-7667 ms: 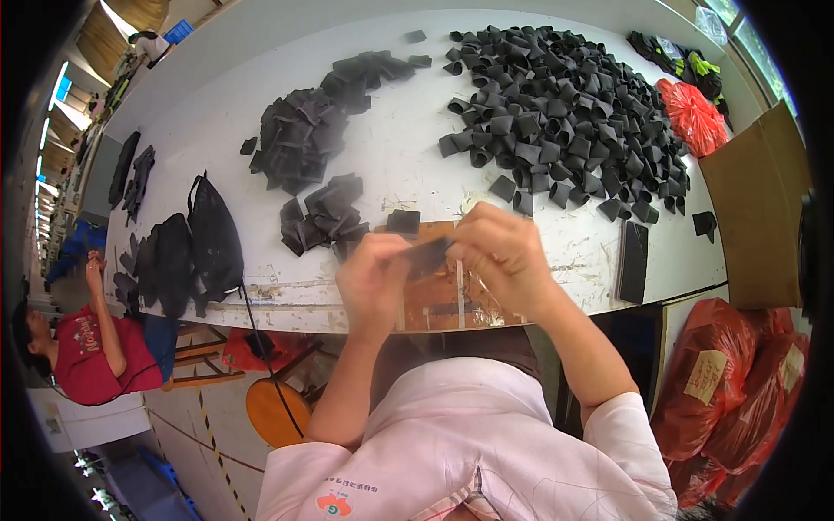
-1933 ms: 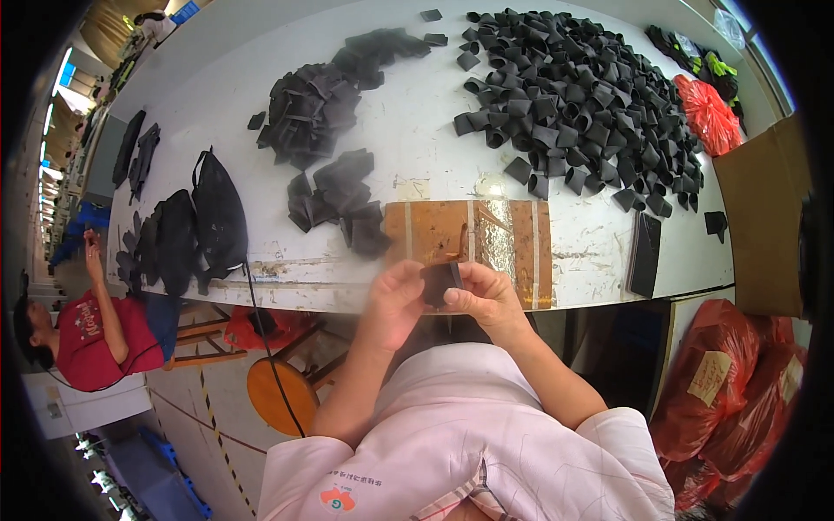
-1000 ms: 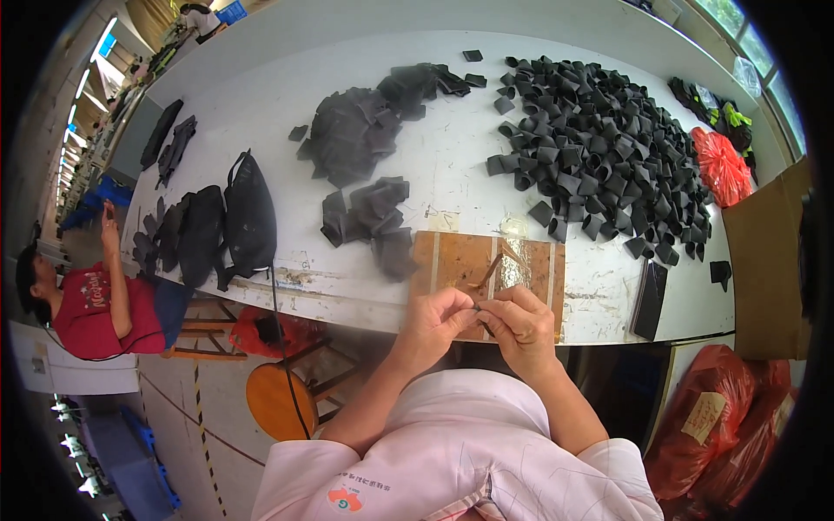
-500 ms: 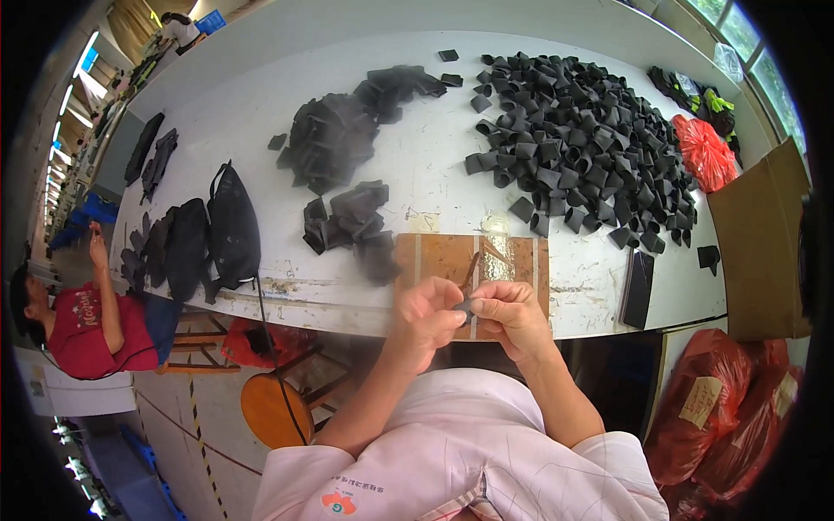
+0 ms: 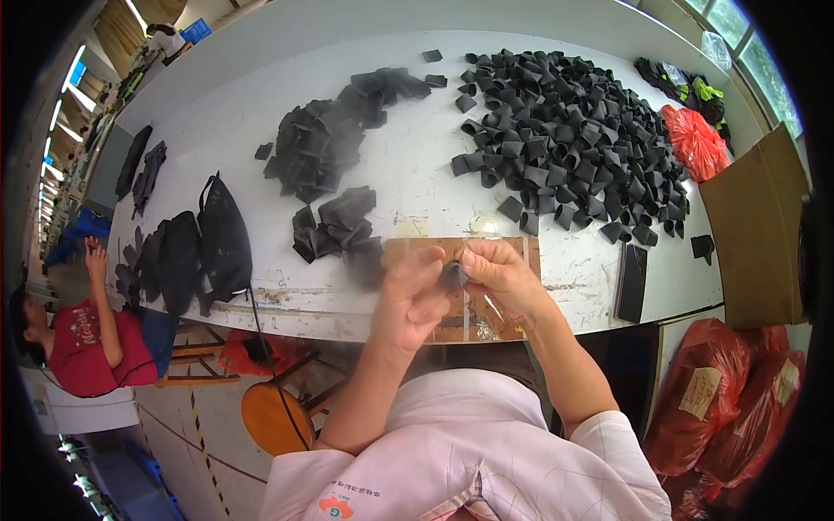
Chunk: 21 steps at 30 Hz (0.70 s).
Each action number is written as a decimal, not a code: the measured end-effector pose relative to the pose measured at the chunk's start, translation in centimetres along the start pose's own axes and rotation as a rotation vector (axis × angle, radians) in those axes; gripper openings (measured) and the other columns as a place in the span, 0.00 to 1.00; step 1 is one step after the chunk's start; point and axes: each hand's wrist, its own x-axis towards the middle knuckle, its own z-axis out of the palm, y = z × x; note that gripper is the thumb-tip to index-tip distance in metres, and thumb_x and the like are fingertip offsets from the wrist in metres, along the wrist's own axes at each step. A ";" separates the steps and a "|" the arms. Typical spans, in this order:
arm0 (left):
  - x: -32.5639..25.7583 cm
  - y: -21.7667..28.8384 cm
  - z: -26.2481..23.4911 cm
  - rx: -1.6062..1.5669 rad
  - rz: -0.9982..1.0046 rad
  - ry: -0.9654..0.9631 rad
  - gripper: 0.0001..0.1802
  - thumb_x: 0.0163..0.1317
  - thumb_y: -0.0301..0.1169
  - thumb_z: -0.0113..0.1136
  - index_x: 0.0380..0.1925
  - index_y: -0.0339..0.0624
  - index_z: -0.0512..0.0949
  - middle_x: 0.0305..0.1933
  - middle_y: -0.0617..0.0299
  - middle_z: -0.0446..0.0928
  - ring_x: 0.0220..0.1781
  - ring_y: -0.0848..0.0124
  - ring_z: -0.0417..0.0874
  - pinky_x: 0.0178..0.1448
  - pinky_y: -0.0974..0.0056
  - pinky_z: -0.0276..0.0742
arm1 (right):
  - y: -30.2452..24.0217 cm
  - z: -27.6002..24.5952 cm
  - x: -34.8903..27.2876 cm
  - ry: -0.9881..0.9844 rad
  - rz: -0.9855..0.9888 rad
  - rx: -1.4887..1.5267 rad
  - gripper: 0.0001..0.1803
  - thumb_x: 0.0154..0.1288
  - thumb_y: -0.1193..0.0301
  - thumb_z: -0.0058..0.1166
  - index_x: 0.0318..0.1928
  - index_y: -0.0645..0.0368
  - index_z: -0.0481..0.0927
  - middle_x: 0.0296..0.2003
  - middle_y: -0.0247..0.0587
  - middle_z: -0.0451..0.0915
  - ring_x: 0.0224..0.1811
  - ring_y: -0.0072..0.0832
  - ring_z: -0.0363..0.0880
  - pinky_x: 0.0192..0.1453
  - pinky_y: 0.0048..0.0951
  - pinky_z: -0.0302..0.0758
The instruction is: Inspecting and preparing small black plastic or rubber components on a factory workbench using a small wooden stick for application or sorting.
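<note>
Over the brown board [image 5: 512,323] at the table's near edge, my right hand [image 5: 506,276] pinches a small dark fabric loop [image 5: 453,276] between thumb and fingers. Close on the loop's other side is my left hand [image 5: 410,293], its fingers apart and partly curled; whether a fingertip touches the loop is hard to tell. Beyond the board's left corner lies a small heap of flat black pieces [image 5: 337,221], with a larger black heap [image 5: 317,143] behind it. A wide pile of black rolled loops [image 5: 565,139] covers the table's far right.
Black bags [image 5: 228,239] lie at the left edge. A dark flat case [image 5: 632,284] sits right of the board, near a cardboard box [image 5: 756,243]. Red bags [image 5: 704,391] stand below right. A wooden stool [image 5: 276,418] and a seated person in red [image 5: 95,347] are left.
My left hand has come off its pinch and its fingers have spread. My right hand has lifted slightly away from me, turning the loop so that its round opening shows.
</note>
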 end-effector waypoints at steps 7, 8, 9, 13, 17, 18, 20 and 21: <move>0.1 -0.6 2.2 1.124 0.879 0.105 0.19 0.56 0.23 0.54 0.49 0.32 0.69 0.38 0.56 0.74 0.42 0.72 0.72 0.48 0.71 0.65 | 0.6 0.7 -1.4 0.315 -0.438 -0.537 0.14 0.57 0.62 0.55 0.33 0.62 0.74 0.22 0.32 0.69 0.24 0.19 0.66 0.25 0.18 0.63; 0.2 0.2 2.0 1.293 0.865 -0.038 0.16 0.55 0.23 0.54 0.46 0.34 0.71 0.39 0.58 0.74 0.43 0.71 0.72 0.48 0.69 0.67 | 0.5 0.8 -1.7 0.368 -0.660 -0.649 0.16 0.53 0.63 0.58 0.36 0.62 0.74 0.26 0.36 0.71 0.25 0.23 0.68 0.25 0.19 0.65; 0.3 0.4 1.9 1.457 0.844 -0.186 0.14 0.54 0.23 0.55 0.43 0.36 0.74 0.40 0.59 0.75 0.44 0.70 0.73 0.49 0.68 0.68 | 0.5 1.1 -1.9 0.371 -0.656 -0.648 0.16 0.53 0.63 0.58 0.36 0.62 0.74 0.26 0.36 0.71 0.25 0.23 0.68 0.25 0.19 0.65; -0.3 0.0 2.5 1.091 0.760 -0.132 0.09 0.52 0.22 0.56 0.36 0.37 0.77 0.38 0.60 0.75 0.41 0.72 0.74 0.47 0.70 0.68 | -0.1 2.0 -2.3 0.327 -0.710 -0.837 0.21 0.43 0.66 0.64 0.39 0.60 0.75 0.31 0.40 0.72 0.29 0.32 0.71 0.27 0.28 0.70; 0.1 0.7 2.7 1.199 0.691 -0.058 0.09 0.52 0.23 0.58 0.35 0.38 0.76 0.34 0.61 0.75 0.38 0.74 0.73 0.45 0.71 0.67 | -0.5 1.6 -1.7 0.285 -0.767 -0.959 0.19 0.44 0.68 0.62 0.39 0.60 0.75 0.32 0.39 0.73 0.29 0.35 0.70 0.29 0.31 0.71; 0.2 1.0 2.8 1.199 0.692 -0.055 0.09 0.52 0.23 0.58 0.35 0.38 0.76 0.34 0.61 0.75 0.38 0.74 0.73 0.45 0.71 0.67 | -0.7 1.7 -1.5 0.279 -0.775 -1.032 0.19 0.44 0.68 0.62 0.39 0.61 0.75 0.32 0.40 0.73 0.29 0.35 0.70 0.29 0.31 0.71; 0.1 1.3 3.1 1.169 0.642 -0.107 0.06 0.52 0.24 0.59 0.32 0.38 0.76 0.33 0.63 0.75 0.37 0.75 0.73 0.44 0.72 0.67 | -0.9 1.9 -1.5 0.270 -0.778 -1.103 0.19 0.43 0.68 0.62 0.38 0.61 0.75 0.33 0.40 0.73 0.30 0.35 0.70 0.29 0.31 0.70; 0.0 1.3 2.9 1.169 0.640 -0.104 0.06 0.52 0.24 0.59 0.32 0.38 0.76 0.33 0.63 0.75 0.37 0.75 0.73 0.44 0.72 0.67 | -0.9 1.9 -1.6 0.264 -0.773 -1.098 0.19 0.43 0.68 0.62 0.38 0.61 0.75 0.33 0.40 0.72 0.30 0.34 0.70 0.29 0.31 0.70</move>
